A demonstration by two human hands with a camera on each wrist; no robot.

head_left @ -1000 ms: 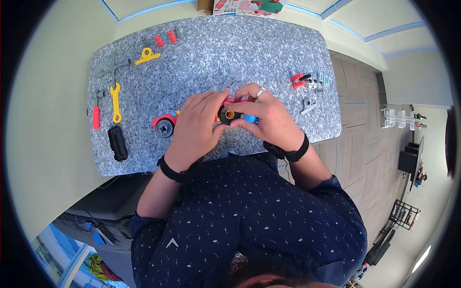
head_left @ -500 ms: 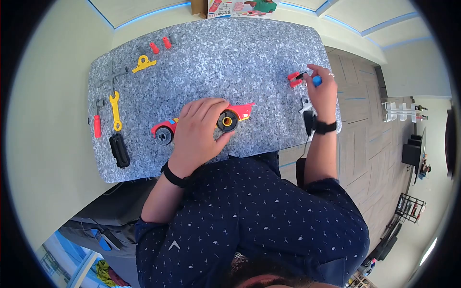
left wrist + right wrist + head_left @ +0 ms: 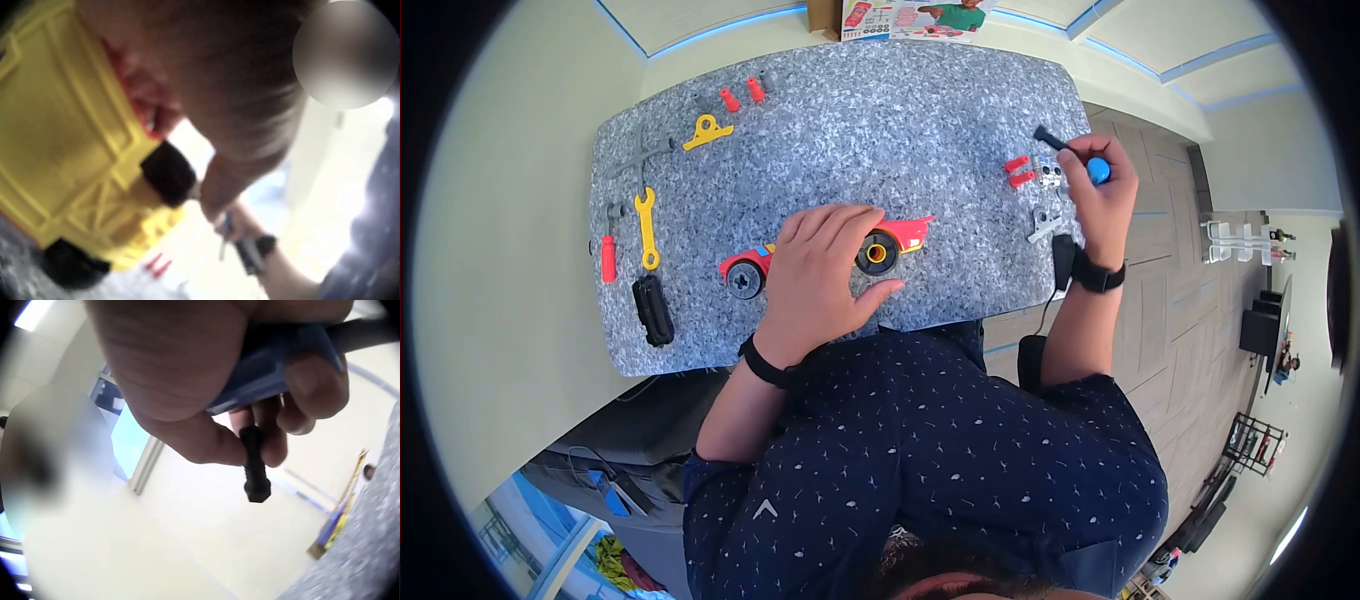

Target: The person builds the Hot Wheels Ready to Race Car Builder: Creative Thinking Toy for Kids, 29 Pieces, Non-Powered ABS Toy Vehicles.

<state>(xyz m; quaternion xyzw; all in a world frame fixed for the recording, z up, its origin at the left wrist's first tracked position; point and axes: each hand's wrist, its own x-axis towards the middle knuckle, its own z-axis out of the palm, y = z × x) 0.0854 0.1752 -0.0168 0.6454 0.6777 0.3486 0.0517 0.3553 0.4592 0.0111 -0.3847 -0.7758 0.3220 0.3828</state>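
In the head view, a red and yellow toy car (image 3: 914, 232) lies with its wheel side up at the table's near middle. My left hand (image 3: 818, 265) holds it with fingers draped over the body and thumb spread below the rear wheel (image 3: 878, 253). The left wrist view is blurred and shows the car's yellow underside (image 3: 56, 119) and black wheels. Over the table's right end, my right hand (image 3: 1108, 195) pinches a black toy bolt (image 3: 255, 469) between thumb and fingertips. A blue-handled screwdriver (image 3: 265, 365) sits in the same palm, its dark shaft sticking out.
Red bolts (image 3: 1020, 172) and a grey bracket (image 3: 1045, 226) lie beside the right hand. Along the left are a yellow wrench (image 3: 647, 230), a red-handled tool (image 3: 608, 258), a black case-like object (image 3: 653, 310) and a yellow part (image 3: 707, 132). A printed box (image 3: 915, 20) stands behind the table.
My right hand has moved from the rear wheel to the table's right end and lifted the black bolt there. My left hand stays on the car, its thumb now spread off the wheel.
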